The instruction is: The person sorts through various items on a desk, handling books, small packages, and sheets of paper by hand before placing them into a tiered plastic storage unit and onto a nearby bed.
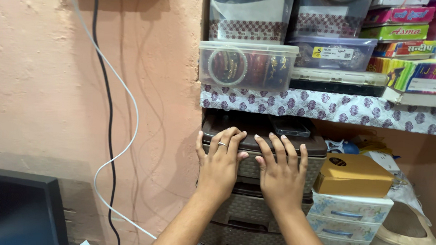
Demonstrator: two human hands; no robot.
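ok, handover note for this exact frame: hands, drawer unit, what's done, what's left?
Left hand: flat on the front of the brown drawer unit, fingers curled over its top edge, ring on one finger. Holds nothing.
Right hand: flat beside it on the top drawer front, fingers spread. Holds nothing.
Unit stands under the cloth-covered shelf, beside a yellow box on white drawers.
Done: both hands placed.
Left: drawers look shut.

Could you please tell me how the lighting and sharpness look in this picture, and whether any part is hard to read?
In the head view, light is soft and even; the left hand and right hand on the brown drawer unit are sharp. The recess under the patterned shelf is shadowed. The clear bangle box shows mild glare, and the edges bend slightly.
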